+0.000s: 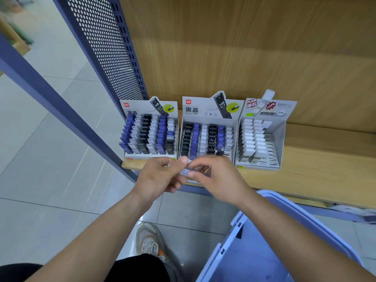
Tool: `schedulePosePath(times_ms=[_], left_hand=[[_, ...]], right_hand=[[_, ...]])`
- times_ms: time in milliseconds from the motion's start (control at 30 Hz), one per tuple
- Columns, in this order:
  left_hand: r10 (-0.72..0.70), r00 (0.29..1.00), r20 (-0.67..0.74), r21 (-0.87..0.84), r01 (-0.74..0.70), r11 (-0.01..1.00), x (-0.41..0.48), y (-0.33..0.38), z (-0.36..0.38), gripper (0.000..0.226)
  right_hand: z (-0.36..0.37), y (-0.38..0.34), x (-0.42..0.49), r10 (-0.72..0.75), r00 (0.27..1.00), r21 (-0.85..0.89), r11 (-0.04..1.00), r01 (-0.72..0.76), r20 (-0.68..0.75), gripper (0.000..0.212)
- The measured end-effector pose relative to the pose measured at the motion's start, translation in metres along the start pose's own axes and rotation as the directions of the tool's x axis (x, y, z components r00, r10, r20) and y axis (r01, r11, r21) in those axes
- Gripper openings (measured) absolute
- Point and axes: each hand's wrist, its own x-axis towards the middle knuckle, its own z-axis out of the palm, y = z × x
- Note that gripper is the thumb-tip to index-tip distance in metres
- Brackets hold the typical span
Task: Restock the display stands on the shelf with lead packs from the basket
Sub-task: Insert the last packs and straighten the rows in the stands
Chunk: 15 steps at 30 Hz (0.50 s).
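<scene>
The left hand (pixel 160 176) and the right hand (pixel 215 178) meet just in front of the shelf's (pixel 315 159) edge, both pinching one small lead pack (pixel 185 172) between them. The left thumb lies along the top of the pack and the right fingers curl round its other end. The printed "07" faces up toward the camera, so the two-handed hold looks like a way to turn the pack and read its label before choosing a slot.

Three cardboard stands sit side by side on the shelf, backs toward the wooden rear wall. The left stand (pixel 149 135) looks full, with blue, white and black packs in stepped rows. The middle stand (pixel 207 137) is nearly full too, though its front right corner seems to have a gap, with one dark pack lying crooked there. The right stand (pixel 262 139) holds white packs in its left columns, while its right side shows mostly bare slots.

The hands hover right before the middle stand, whose header card also reads 0.7 — a likely reason the pack is held there, though where it will go cannot be told. The slots tilt back in tiers, so a pack probably has to go in upright, label forward.

The pale blue basket (pixel 230 253) stands on the tiled floor (pixel 61 159) to the person's right, within easy reach; its contents are hidden by the right arm. A shoe (pixel 150 239) shows below the hands.
</scene>
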Motion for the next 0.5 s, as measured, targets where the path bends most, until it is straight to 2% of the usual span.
schedulePosePath(times_ms=[67, 167, 367, 500], left_hand=[[0.026, 0.999, 0.036, -0.014, -0.025, 1.0, 0.0, -0.001, -0.001, 0.032], [0.064, 0.992, 0.109, -0.045, -0.06, 0.997, 0.0, -0.001, -0.002, 0.02], [0.121, 0.978, 0.168, -0.081, -0.109, 0.991, -0.004, 0.0, -0.002, 0.016], [0.13, 0.979, 0.154, -0.091, -0.117, 0.989, -0.005, 0.004, -0.001, 0.015]], right_hand=[[-0.001, -0.001, 0.0, 0.11, 0.994, 0.148, 0.983, -0.108, -0.006, 0.007], [-0.007, -0.002, -0.001, 0.217, 0.975, 0.381, 0.897, -0.222, 0.054, 0.013], [-0.016, -0.004, -0.003, 0.241, 0.963, 0.453, 0.85, -0.268, 0.116, 0.025], [-0.017, -0.004, -0.005, 0.203, 0.97, 0.447, 0.862, -0.24, 0.132, 0.057]])
